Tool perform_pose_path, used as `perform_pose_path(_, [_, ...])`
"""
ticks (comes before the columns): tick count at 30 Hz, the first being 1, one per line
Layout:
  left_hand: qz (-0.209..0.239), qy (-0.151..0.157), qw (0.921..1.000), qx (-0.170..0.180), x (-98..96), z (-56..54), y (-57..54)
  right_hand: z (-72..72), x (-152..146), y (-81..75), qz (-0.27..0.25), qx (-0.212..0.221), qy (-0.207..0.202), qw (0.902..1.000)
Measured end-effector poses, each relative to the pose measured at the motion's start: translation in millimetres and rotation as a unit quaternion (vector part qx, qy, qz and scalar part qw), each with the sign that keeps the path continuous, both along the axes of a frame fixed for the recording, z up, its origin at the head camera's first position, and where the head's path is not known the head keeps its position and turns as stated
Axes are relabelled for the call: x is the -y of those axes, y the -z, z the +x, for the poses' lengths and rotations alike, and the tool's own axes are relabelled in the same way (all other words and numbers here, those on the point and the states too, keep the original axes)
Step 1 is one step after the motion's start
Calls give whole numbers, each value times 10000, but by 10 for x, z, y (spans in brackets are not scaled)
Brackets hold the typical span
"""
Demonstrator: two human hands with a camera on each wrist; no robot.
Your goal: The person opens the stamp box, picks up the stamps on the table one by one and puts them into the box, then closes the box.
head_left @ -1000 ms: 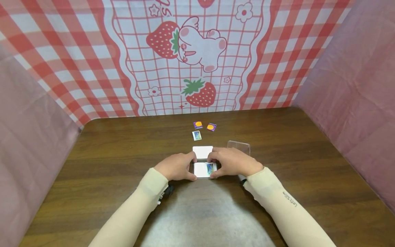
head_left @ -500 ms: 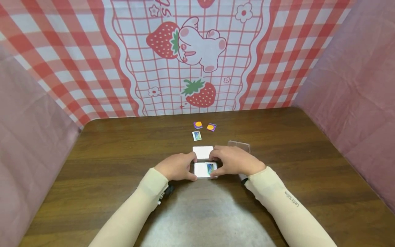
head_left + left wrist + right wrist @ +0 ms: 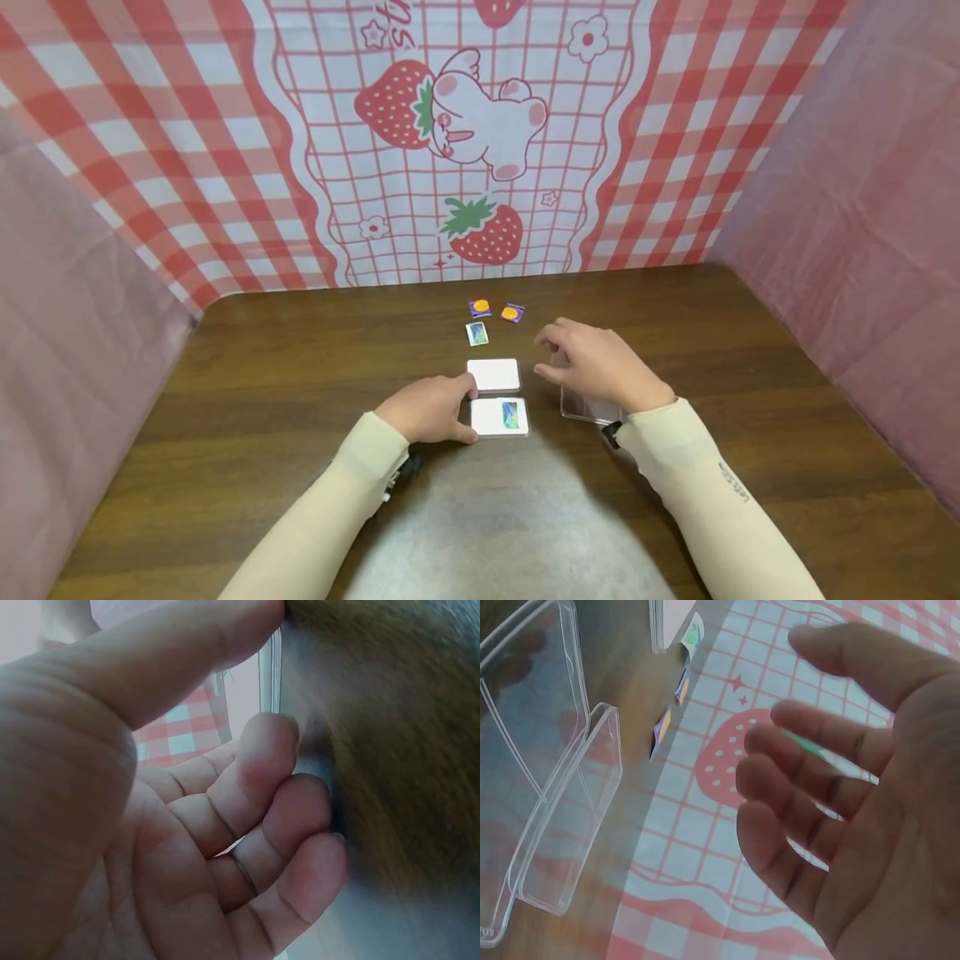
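In the head view my left hand (image 3: 429,408) holds the left end of a flat white case (image 3: 487,417) with a clear edge, thumb at its near side and index finger at its far side. A small blue-green picture piece (image 3: 511,415) lies on the right part of this case. In the left wrist view the thumb and index fingertips meet the case's edge. My right hand (image 3: 600,362) is raised to the right, fingers loosely bent and holding nothing. Beneath it on the table is a clear plastic box (image 3: 588,410), partly hidden by the hand; the right wrist view shows its transparent panels (image 3: 570,817).
A second white case (image 3: 493,375) lies just beyond the first. Farther back are another picture piece (image 3: 477,334) and two small purple-and-orange packets (image 3: 480,308). A strawberry-print cloth (image 3: 480,167) hangs behind the wooden table (image 3: 300,350).
My right hand has let go of the near case's right end and moved right and up, over the clear box. The left hand has stayed at the left end.
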State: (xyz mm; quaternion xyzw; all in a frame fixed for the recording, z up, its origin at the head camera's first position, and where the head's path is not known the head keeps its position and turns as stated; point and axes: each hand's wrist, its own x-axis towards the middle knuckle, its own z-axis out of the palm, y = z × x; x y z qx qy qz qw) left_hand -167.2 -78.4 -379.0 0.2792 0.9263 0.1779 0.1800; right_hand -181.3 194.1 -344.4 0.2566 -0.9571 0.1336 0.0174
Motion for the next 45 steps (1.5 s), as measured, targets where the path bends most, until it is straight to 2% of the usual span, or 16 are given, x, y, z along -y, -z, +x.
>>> perform_pose_path(5, [26, -32, 10000, -9, 9, 0, 4, -29, -28, -20, -13, -196, 343, 9992])
perform_pose_path(9, [-4, -66, 10000, -6, 21, -3, 8, -51, -38, -39, -101, -172, 470, 9987])
perform_pose_path(33, [-27, -71, 9999, 87, 37, -12, 32, -77, -115, -33, -157, 4, 520, 9985])
perform_pose_path(45, [80, -37, 9998, 152, 40, -9, 36, -75, -157, -41, -276, -88, 477, 9984])
